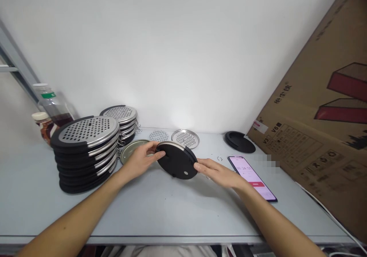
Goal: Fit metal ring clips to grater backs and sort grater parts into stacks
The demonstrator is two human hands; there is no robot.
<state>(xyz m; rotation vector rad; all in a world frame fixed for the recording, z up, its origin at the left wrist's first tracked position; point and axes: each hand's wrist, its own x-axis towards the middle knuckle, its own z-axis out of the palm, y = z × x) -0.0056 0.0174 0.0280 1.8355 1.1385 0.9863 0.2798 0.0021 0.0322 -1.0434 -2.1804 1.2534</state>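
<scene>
A round black disc with a metal rim [176, 163] is held tilted above the table, its black face towards me. My left hand [145, 157] grips its upper left edge, thumb on the black face. At the right edge, my right hand [216, 172] pinches it, with the fingers partly hidden behind. A small pale oval mark or hole shows low on the black face. Behind the disc lie a perforated metal disc with a raised rim [185, 139] and a flat perforated sheet [159, 135]. A greenish metal disc [130, 152] is partly covered by my left hand.
Two stacks of perforated metal discs with black edging, a near one [86, 153] and a far one [122, 115], stand left beside bottles [56, 104]. On the right are black round parts [240, 141], a small metal ring [219, 158], a phone [252, 176] and a large cardboard box [321, 134].
</scene>
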